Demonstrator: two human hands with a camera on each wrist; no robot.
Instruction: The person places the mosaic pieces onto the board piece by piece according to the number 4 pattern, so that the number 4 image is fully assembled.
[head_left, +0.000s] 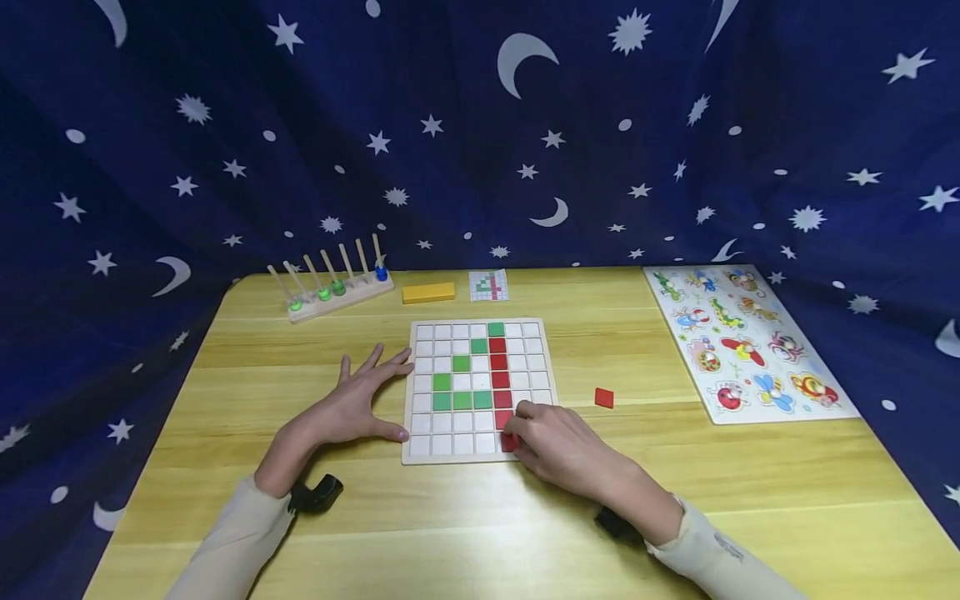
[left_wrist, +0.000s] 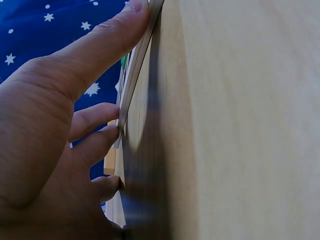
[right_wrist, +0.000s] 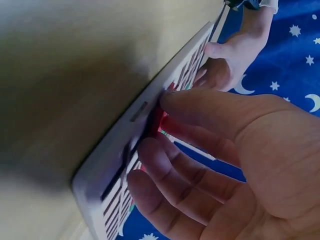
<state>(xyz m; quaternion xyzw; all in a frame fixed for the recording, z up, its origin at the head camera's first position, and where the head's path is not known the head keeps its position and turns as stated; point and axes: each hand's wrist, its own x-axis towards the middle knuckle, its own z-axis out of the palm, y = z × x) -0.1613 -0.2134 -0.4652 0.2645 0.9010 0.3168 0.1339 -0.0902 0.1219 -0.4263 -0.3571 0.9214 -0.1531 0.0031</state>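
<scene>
A square grid board (head_left: pixel 442 444) lies on the table, its cells mostly white. Green tiles (head_left: pixel 462 400) form a slanted line and a row, and red tiles (head_left: pixel 499 362) run down one column. At that column's bottom cell, my right hand (head_left: pixel 562 446) pinches a red tile (right_wrist: pixel 159 119) between thumb and fingers; the fingers partly cover it. My left hand (head_left: pixel 348 408) is spread along the board's left edge, with the thumb near the lower corner and fingertips touching higher up. One loose red tile (head_left: pixel 603 397) lies right of the board.
Behind the board are a yellow box (head_left: pixel 428 293) and a small pattern card (head_left: pixel 488 286). A peg stand (head_left: pixel 341 302) with green and blue beads stands back left. An insect puzzle board (head_left: pixel 720 358) lies at the right. A starry blue curtain (head_left: pixel 450 192) hangs behind the table.
</scene>
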